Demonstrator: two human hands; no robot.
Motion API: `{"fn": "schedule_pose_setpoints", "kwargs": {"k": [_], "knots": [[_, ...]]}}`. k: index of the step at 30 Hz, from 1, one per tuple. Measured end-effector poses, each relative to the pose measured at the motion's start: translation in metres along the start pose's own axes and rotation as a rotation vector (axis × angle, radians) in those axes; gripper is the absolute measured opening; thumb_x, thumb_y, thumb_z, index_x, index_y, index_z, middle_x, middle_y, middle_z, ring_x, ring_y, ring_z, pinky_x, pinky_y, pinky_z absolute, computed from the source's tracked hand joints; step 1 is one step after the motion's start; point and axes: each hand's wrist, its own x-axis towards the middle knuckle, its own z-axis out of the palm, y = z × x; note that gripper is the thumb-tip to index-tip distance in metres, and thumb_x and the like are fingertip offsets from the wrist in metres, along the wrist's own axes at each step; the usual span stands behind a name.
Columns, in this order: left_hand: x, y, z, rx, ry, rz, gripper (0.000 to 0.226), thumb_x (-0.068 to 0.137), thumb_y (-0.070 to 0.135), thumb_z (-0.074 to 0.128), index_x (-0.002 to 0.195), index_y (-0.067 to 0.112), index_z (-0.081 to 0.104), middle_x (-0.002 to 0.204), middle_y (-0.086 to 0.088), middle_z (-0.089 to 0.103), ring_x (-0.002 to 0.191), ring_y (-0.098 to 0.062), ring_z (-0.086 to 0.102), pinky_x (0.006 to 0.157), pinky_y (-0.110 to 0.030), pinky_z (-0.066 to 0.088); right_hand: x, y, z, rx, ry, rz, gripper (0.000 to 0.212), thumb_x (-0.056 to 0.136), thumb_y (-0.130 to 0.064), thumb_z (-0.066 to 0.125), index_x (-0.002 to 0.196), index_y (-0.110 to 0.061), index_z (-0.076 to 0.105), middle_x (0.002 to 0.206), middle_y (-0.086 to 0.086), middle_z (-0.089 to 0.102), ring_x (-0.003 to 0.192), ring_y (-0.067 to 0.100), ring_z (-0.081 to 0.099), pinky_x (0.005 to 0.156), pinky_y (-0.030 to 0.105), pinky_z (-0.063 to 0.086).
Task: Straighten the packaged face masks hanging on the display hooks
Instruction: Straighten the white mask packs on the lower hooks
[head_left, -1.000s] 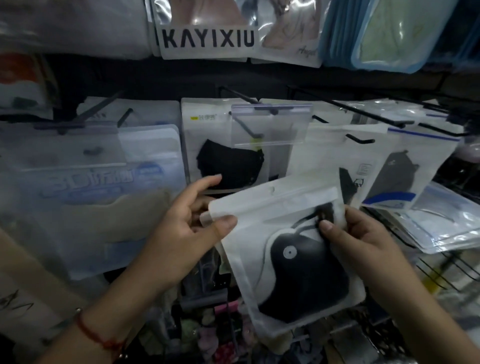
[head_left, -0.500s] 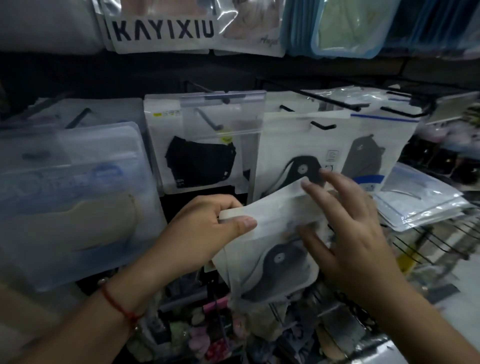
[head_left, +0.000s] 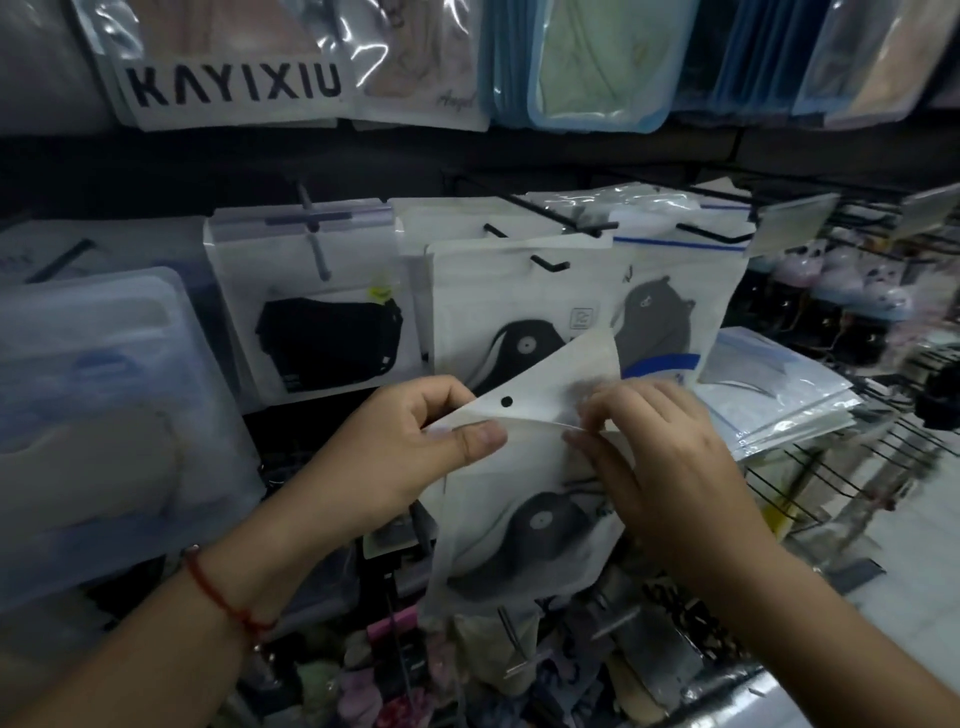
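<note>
I hold a white mask packet (head_left: 519, 530) with a black valved mask inside, off the hooks and below the middle row. Its top flap with the round hang hole is bent forward. My left hand (head_left: 415, 452) pinches the flap's left edge between thumb and fingers. My right hand (head_left: 660, 457) pinches the flap's right side. Behind it, a matching white packet (head_left: 498, 306) hangs on a black hook (head_left: 548, 265). A packet with a black mask (head_left: 322, 312) hangs to the left, and a grey-mask packet (head_left: 670, 312) to the right.
Blurry blue-tinted packets (head_left: 104, 415) fill the left side. An upper row holds a "KAYIXIU" packet (head_left: 234, 88) and blue-edged packets (head_left: 597, 62). Bare black wire hooks (head_left: 571, 218) jut forward at upper right. A stack of clear packets (head_left: 779, 395) lies at right; small goods sit below.
The packet has turned upright and its top flap is now folded toward me, showing the hang hole. My right hand shifted from lying over the packet to pinching the flap's right side.
</note>
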Motion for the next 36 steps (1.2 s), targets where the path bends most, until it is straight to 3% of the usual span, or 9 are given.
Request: {"fn": "schedule_pose_setpoints", "kwargs": {"k": [4,8,10,12,16,22,24,32,36], "knots": [[0.005,0.013,0.002,0.048,-0.055,0.02,0.014,0.08,0.043,0.067,0.087,0.031,0.072,0.089,0.004,0.074,0.087,-0.02,0.07,0.075,-0.026,0.051,-0.004,0.016,-0.014,0.049,-0.058,0.071,0.021,0.096,-0.034,0.049,0.09,-0.016,0.056,0.085,0.0,0.064,0.077,0.023,0.058,0.064,0.042,0.049],[0.013,0.022,0.001,0.083,-0.024,0.032,0.015,0.087,0.041,0.062,0.088,0.032,0.074,0.089,0.002,0.074,0.085,-0.021,0.071,0.074,-0.032,0.053,-0.007,0.034,-0.029,-0.008,-0.06,0.077,0.018,0.097,-0.036,0.046,0.094,-0.021,0.055,0.077,0.0,0.066,0.062,0.021,0.057,0.052,0.034,0.049],[0.016,0.027,0.002,0.117,0.005,0.053,0.014,0.093,0.034,0.062,0.092,0.036,0.075,0.093,0.009,0.075,0.086,-0.01,0.071,0.077,-0.029,0.055,-0.007,0.041,-0.034,-0.067,-0.045,0.007,0.023,0.094,-0.031,0.049,0.106,-0.02,0.065,0.087,0.001,0.073,0.071,0.02,0.065,0.063,0.025,0.049],[0.018,0.032,0.006,0.181,0.031,0.097,0.019,0.096,0.026,0.062,0.099,0.04,0.074,0.1,0.022,0.072,0.094,0.002,0.067,0.079,-0.02,0.05,-0.005,0.048,-0.035,-0.069,-0.033,-0.095,0.029,0.092,-0.024,0.052,0.114,-0.017,0.07,0.103,-0.001,0.074,0.091,0.016,0.069,0.079,0.025,0.047],[0.024,0.042,0.019,0.329,0.097,0.272,0.032,0.097,0.016,0.061,0.116,0.041,0.068,0.114,0.034,0.061,0.109,0.016,0.054,0.083,0.0,0.039,0.0,0.057,-0.034,-0.033,-0.046,-0.245,0.019,0.089,-0.011,0.062,0.104,-0.016,0.072,0.131,0.002,0.064,0.126,0.021,0.056,0.097,0.042,0.049],[0.045,0.046,0.017,0.769,0.233,0.671,0.027,0.095,0.021,0.063,0.121,0.024,0.071,0.101,0.011,0.072,0.089,-0.008,0.068,0.072,-0.032,0.055,0.02,0.058,-0.026,-0.101,-0.182,-0.347,0.023,0.08,-0.003,0.075,0.098,-0.017,0.067,0.152,0.013,0.039,0.144,0.028,0.032,0.114,0.049,0.032],[0.052,0.049,0.016,0.876,0.306,0.74,0.025,0.095,0.021,0.064,0.119,0.021,0.072,0.101,0.008,0.074,0.087,-0.012,0.069,0.071,-0.035,0.057,0.025,0.059,-0.022,-0.092,-0.214,-0.354,0.024,0.082,-0.004,0.073,0.099,-0.018,0.064,0.155,0.015,0.034,0.146,0.029,0.027,0.115,0.051,0.029],[0.075,0.05,0.011,0.888,0.439,0.737,0.025,0.098,0.02,0.06,0.118,0.027,0.073,0.102,0.01,0.073,0.084,-0.014,0.068,0.065,-0.036,0.056,0.048,0.065,-0.009,-0.112,-0.274,-0.308,0.024,0.084,-0.008,0.07,0.102,-0.023,0.063,0.16,0.015,0.019,0.15,0.028,0.012,0.12,0.044,0.018],[0.081,0.045,0.011,0.904,0.476,0.697,0.028,0.097,0.016,0.062,0.118,0.03,0.073,0.099,0.012,0.071,0.081,-0.014,0.067,0.063,-0.034,0.055,0.056,0.069,-0.001,-0.128,-0.294,-0.296,0.026,0.082,-0.012,0.073,0.1,-0.024,0.059,0.16,0.014,0.017,0.149,0.029,0.013,0.119,0.043,0.014]]}}
